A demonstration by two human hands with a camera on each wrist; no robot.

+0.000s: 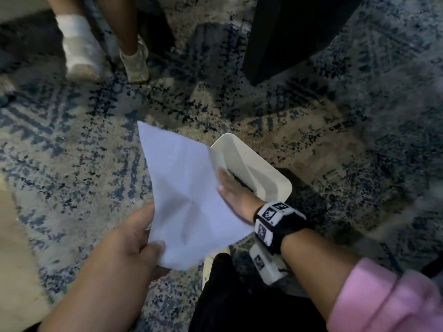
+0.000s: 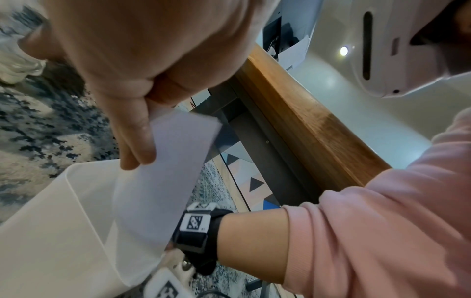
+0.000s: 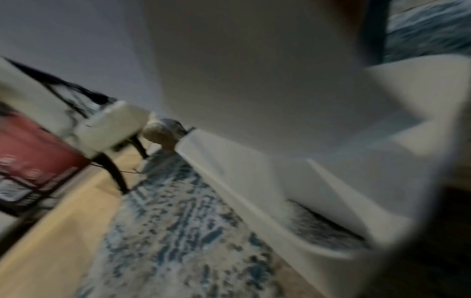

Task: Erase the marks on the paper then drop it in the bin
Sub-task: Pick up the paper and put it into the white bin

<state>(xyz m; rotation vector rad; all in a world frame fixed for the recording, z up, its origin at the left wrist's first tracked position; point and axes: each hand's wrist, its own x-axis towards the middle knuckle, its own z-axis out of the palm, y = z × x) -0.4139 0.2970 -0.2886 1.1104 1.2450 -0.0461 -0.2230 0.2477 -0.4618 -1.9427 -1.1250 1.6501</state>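
Observation:
A creased white sheet of paper (image 1: 184, 188) with no marks showing on its upper face hangs low over the carpet. Its right part overlaps the open white bin (image 1: 275, 173). My left hand (image 1: 153, 238) pinches the sheet's near corner between thumb and fingers; the left wrist view shows those fingers (image 2: 137, 145) on the paper (image 2: 163, 181) above the bin (image 2: 51, 231). My right hand (image 1: 221, 185) grips the right edge over the bin's mouth, thumb on top, fingers hidden beneath. The right wrist view is blurred, filled by paper (image 3: 242, 60) and the bin rim (image 3: 229, 181).
Another person's feet in white socks (image 1: 81, 56) stand at the far left on the blue-beige patterned carpet (image 1: 359, 140). Dark furniture (image 1: 287, 32) rises behind the bin. A wooden table edge (image 2: 305, 121) runs beside my right arm. A chair with dark legs (image 3: 114, 129) stands on wooden floor.

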